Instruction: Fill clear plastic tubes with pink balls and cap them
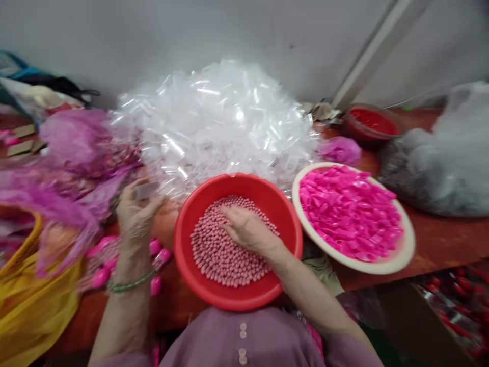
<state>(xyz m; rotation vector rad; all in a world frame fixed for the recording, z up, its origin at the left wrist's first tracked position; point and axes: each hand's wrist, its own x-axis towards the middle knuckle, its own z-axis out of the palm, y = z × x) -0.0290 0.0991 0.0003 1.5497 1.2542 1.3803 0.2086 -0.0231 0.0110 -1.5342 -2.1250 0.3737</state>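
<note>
Grey wall behind; reddish-brown table in front, crowded along its whole width. Item one: a red basin at the near edge in the middle, partly filled with small pink beads heaped toward its left and centre. The right hand is laid palm down on the beads inside the basin, fingers bent loosely and pointing left; whether any beads are pinched beneath it cannot be told. Item two: a large heap of small clear plastic bags piled behind the basin and reaching the wall. The left hand is raised just left of the basin at the foot of this heap, fingers curled around what appears to be one clear bag, blurred. A green bangle is worn on the left wrist. Item three: filled packets with pink contents lying on the table under and beside the left forearm. Item four: a cream plate just right of the basin, loaded with bright pink plastic caps. Item five: a second red bowl farther back on the right. Item six: a grey-white bag at the far right. Item seven: purple-pink bags bunched at the left, with a yellow bag below them.
</note>
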